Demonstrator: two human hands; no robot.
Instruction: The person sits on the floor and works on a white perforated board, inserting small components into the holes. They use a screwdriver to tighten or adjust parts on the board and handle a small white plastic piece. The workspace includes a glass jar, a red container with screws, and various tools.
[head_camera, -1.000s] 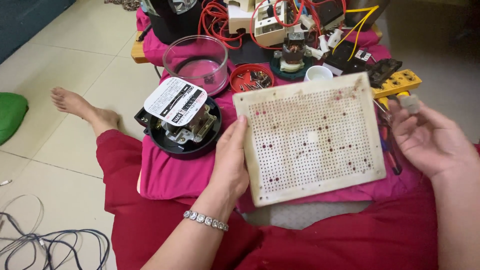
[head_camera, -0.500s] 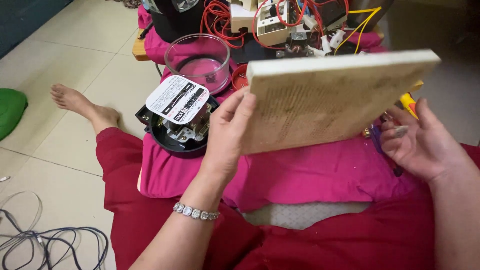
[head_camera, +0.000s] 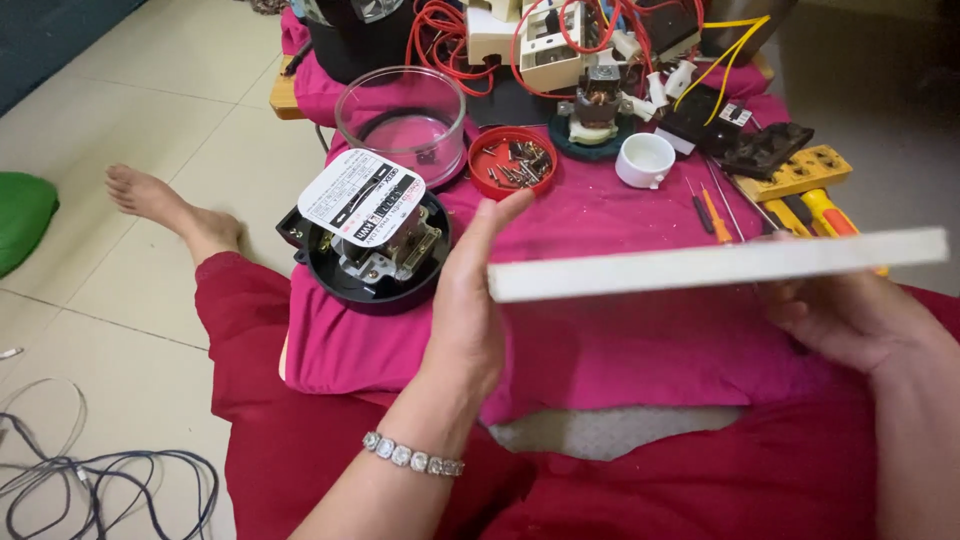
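The left hand (head_camera: 470, 300), fingers spread, and the right hand (head_camera: 850, 315), cupped beneath, hold a pale board (head_camera: 715, 265) edge-on over a magenta cloth (head_camera: 600, 330). Nearby, an opened round meter (head_camera: 370, 240) bears a white label above the tiled floor (head_camera: 120, 130).

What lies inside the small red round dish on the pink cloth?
The red dish holds a loose heap of small dark screws and similar metal bits. Its red floor shows around the heap; whatever lies under the pile is covered, and the pieces are too small to tell apart.
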